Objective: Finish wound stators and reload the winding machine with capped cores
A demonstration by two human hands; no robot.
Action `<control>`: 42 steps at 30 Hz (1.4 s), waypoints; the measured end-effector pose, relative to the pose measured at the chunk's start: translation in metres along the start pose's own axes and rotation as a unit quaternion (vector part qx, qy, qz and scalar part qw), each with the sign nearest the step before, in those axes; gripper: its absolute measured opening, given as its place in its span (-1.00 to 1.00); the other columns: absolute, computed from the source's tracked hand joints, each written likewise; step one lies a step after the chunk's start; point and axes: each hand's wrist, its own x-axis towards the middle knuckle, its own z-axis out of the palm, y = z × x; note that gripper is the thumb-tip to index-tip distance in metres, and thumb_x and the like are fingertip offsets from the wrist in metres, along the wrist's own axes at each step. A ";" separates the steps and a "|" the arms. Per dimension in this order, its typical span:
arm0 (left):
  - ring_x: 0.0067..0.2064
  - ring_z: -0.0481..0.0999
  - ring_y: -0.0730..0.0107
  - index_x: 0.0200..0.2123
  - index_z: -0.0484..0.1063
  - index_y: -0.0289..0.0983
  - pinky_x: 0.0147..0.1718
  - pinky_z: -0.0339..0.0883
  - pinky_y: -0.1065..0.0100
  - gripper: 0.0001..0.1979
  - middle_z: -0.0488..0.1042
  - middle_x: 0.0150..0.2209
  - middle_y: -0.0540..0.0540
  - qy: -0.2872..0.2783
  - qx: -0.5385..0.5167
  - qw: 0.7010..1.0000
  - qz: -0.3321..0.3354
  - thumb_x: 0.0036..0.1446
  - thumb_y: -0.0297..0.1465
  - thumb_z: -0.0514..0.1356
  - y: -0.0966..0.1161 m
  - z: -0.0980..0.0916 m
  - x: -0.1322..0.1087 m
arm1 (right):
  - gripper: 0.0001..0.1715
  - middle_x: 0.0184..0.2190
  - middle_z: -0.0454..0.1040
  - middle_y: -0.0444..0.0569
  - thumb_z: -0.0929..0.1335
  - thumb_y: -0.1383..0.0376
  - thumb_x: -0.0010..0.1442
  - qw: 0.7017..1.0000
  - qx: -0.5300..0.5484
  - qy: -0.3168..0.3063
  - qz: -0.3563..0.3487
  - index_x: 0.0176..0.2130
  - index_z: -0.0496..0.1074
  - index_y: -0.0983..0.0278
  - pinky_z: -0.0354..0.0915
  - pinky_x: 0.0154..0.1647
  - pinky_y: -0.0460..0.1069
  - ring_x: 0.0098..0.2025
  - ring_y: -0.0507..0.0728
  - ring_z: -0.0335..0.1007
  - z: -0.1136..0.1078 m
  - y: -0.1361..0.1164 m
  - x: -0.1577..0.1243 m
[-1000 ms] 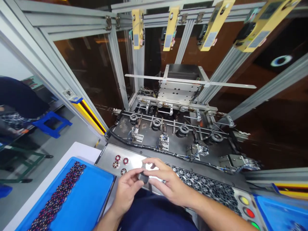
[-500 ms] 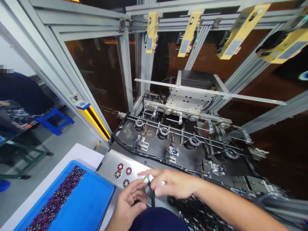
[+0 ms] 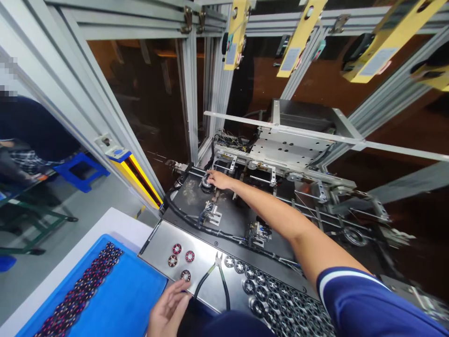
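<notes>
My right hand (image 3: 218, 179) reaches far forward to the leftmost round fixture (image 3: 206, 187) on the machine bed. Its fingers are bent down and closed at the ring; what they hold, if anything, is hidden. My left hand (image 3: 169, 304) is held low at the front edge of the metal plate (image 3: 164, 238), fingers apart and empty. Just beyond its fingertips lies a red-and-black wound stator (image 3: 185, 275), with several similar ones near it. Diagonal cutting pliers (image 3: 218, 263) rest on the plate, jaws pointing away and dark handles spread.
Rows of dark, bare-looking cores (image 3: 261, 292) cover the plate's right part. At the left, a blue tray (image 3: 136, 281) holds rows of wound stators (image 3: 82, 290). A black cable (image 3: 196, 223) and small clamps (image 3: 212, 213) border the bed. Beyond the frame, another person (image 3: 31, 126) sits working.
My right hand has moved from beside my left hand out to the leftmost fixture. My left hand has drawn back and down; the pliers now lie uncovered on the plate.
</notes>
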 end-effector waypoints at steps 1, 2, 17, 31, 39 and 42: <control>-0.21 0.67 0.12 -0.19 0.56 -0.25 -0.24 0.55 0.33 -0.47 0.67 -0.19 -0.23 -0.002 0.005 1.000 -0.006 -0.20 -0.05 0.44 0.000 0.000 0.001 | -0.65 0.09 0.39 0.07 0.34 0.20 0.32 1.000 -0.005 -0.005 0.006 0.06 0.38 0.29 0.39 0.03 0.20 0.04 0.21 0.40 0.003 0.003 0.001; -0.21 0.67 0.10 -0.20 0.56 -0.25 -0.23 0.55 0.31 -0.46 0.67 -0.19 -0.24 -0.004 0.011 1.000 -0.011 -0.20 -0.04 0.44 0.001 0.000 0.001 | -0.64 0.09 0.39 0.07 0.34 0.20 0.32 1.000 -0.008 -0.010 0.011 0.06 0.38 0.29 0.39 0.03 0.20 0.04 0.21 0.40 0.004 0.005 0.002; -0.17 0.66 0.08 -0.23 0.58 -0.26 -0.19 0.54 0.27 -0.50 0.66 -0.18 -0.25 -0.047 0.062 0.997 -0.019 -0.15 -0.01 0.40 0.009 0.006 0.005 | -0.66 0.01 0.44 0.06 0.35 0.19 0.32 0.992 -0.054 -0.056 0.097 0.03 0.40 0.31 0.43 -0.05 0.14 -0.04 0.18 0.44 0.016 0.005 0.021; -0.18 0.65 0.12 -0.23 0.59 -0.24 -0.21 0.54 0.31 -0.54 0.66 -0.19 -0.22 -0.059 0.039 0.997 -0.006 -0.13 -0.05 0.40 -0.003 0.006 0.002 | -0.63 0.13 0.36 0.08 0.34 0.20 0.32 0.991 -0.133 -0.003 -0.007 0.08 0.37 0.28 0.34 0.09 0.24 0.09 0.23 0.36 0.010 0.005 -0.008; -0.27 0.65 0.19 -0.14 0.55 -0.25 -0.28 0.54 0.30 -0.72 0.66 -0.27 -0.21 -0.154 0.245 0.941 0.173 0.18 -0.22 0.21 -0.009 0.015 0.008 | -0.50 0.30 0.18 0.10 0.36 0.23 0.30 0.979 -0.184 -0.023 -0.083 0.19 0.29 0.26 0.14 0.24 0.37 0.29 0.34 0.14 0.017 0.013 -0.043; -0.18 0.62 0.15 -0.12 0.56 -0.21 -0.15 0.52 0.19 -0.78 0.63 -0.20 -0.20 -0.204 0.316 0.894 0.243 0.16 -0.36 0.22 -0.010 0.042 0.021 | -0.51 0.28 0.22 0.12 0.38 0.21 0.28 0.979 -0.185 -0.013 -0.087 0.16 0.33 0.28 0.16 0.23 0.37 0.29 0.35 0.15 0.016 0.006 -0.040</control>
